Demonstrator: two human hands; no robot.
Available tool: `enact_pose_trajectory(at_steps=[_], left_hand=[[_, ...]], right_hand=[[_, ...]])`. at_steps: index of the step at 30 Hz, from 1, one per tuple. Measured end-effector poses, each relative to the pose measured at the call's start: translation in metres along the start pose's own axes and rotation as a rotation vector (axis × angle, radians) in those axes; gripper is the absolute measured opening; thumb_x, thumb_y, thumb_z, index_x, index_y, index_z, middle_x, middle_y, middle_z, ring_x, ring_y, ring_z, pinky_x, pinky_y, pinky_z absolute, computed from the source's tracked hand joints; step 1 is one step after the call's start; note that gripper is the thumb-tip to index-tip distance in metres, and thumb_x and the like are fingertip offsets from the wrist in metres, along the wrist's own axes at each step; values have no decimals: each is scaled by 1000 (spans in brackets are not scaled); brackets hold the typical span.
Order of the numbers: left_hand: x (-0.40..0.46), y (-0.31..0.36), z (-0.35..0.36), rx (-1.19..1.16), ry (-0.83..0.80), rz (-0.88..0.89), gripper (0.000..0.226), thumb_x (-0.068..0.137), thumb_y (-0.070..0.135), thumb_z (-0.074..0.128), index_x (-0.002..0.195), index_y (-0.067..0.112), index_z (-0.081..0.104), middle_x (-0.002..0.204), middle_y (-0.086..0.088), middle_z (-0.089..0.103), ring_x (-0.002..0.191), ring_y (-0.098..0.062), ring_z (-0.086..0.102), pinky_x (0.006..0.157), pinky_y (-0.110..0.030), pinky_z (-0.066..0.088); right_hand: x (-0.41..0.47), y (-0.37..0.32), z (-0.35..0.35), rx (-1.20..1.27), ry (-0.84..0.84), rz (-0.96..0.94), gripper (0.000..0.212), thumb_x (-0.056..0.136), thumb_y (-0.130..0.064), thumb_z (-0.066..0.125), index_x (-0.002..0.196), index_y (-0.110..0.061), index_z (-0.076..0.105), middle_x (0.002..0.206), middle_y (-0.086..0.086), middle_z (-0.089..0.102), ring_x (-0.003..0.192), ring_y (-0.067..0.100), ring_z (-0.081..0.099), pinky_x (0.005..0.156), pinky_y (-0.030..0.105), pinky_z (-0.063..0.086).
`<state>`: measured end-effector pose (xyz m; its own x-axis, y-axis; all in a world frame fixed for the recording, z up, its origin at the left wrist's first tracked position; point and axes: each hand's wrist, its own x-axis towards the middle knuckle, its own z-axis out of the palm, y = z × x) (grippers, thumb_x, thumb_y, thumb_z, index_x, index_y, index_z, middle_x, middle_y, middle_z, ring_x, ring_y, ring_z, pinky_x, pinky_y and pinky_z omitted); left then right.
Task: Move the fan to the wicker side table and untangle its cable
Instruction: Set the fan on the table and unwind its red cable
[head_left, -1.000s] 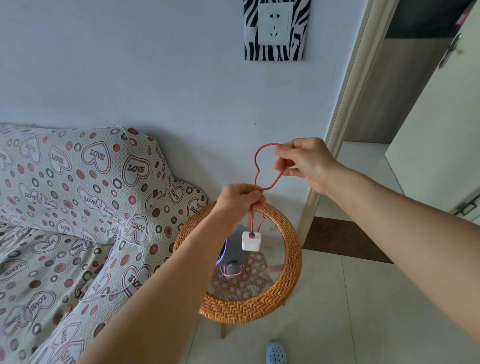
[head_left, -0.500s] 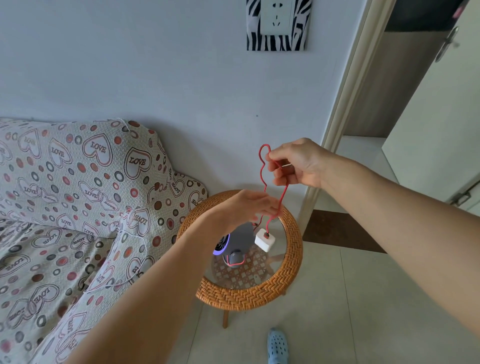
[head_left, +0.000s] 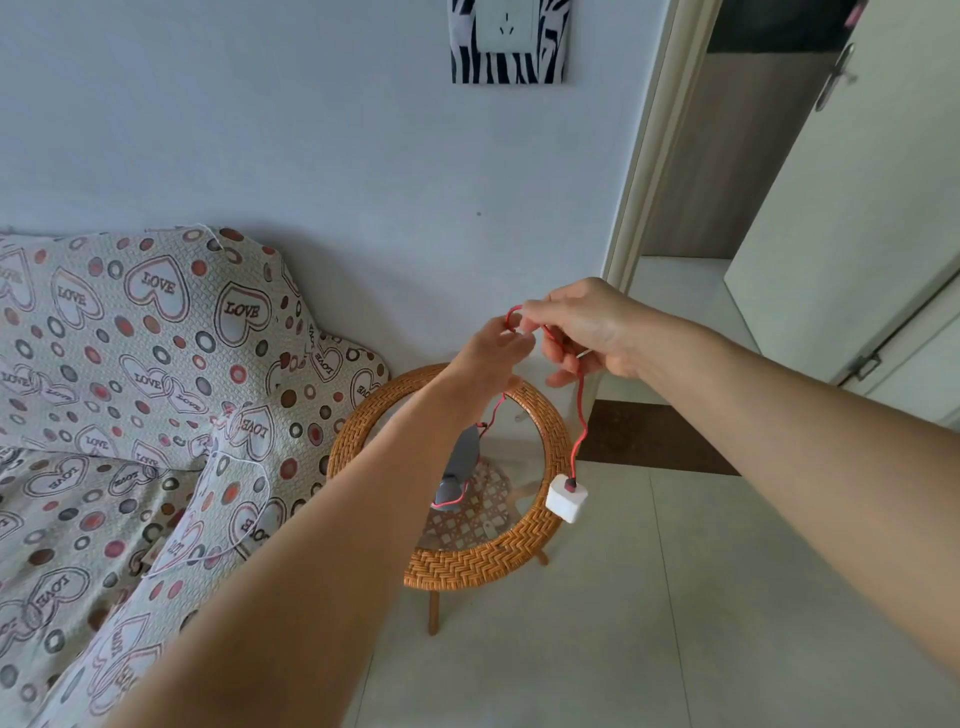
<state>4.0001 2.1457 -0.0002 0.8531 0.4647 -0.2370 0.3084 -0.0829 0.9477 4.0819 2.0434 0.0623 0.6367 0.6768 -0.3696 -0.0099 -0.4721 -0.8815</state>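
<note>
Fan (head_left: 457, 467): sitting on the wicker side table's glass top, grey, largely hidden behind the left forearm; facing unclear.
Wicker side table (head_left: 483, 566): round woven rim, wooden legs, standing beside the sofa (head_left: 130, 389).
Right hand (head_left: 592, 332): reaching forward, fingers pinching the red cable (head_left: 579, 415).
Left hand (head_left: 493, 353): raised, fingertips closing on the cable's top loop.
Cable: hanging down, ending in a white plug (head_left: 566, 501).

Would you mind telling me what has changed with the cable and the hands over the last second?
The left hand has risen to meet the right hand, both pinching the red cable. The tall loop has shrunk. The white plug now hangs farther right, over the wicker side table rim. The fan stays on the table.
</note>
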Motion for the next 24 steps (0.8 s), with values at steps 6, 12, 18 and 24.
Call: enact_pose_trajectory(at_steps=[6,12,18,24], left_hand=[[-9,-14,24,-80,7,-106,42,101,32,50,132,5,58,134,-18,60,127,-28,55,101,-44,50],[-26,-47,71,-92,-110,-281,34,105,22,43,130,6,60,131,-7,65,120,-18,61,84,-32,55],[-44,-76,94,1,-124,-269,22,98,33,56,103,21,74,100,-3,71,84,-11,64,65,-21,51],[-58,-90,90,161,-32,-262,22,90,47,63,76,36,75,87,4,78,81,-18,62,74,-29,45]], right_hand=[[3,20,-4,-136,32,7,10,90,-3,54,90,1,63,53,9,53,36,15,40,42,27,48],[8,73,-13,-396,72,57,9,84,-5,56,83,0,64,59,11,42,43,18,30,44,26,31],[-2,108,-33,-585,73,30,17,87,-20,67,82,-3,66,47,0,39,31,14,31,36,17,25],[-17,126,-38,-725,42,-98,17,93,-27,59,85,-16,70,61,-5,53,49,11,46,47,23,34]])
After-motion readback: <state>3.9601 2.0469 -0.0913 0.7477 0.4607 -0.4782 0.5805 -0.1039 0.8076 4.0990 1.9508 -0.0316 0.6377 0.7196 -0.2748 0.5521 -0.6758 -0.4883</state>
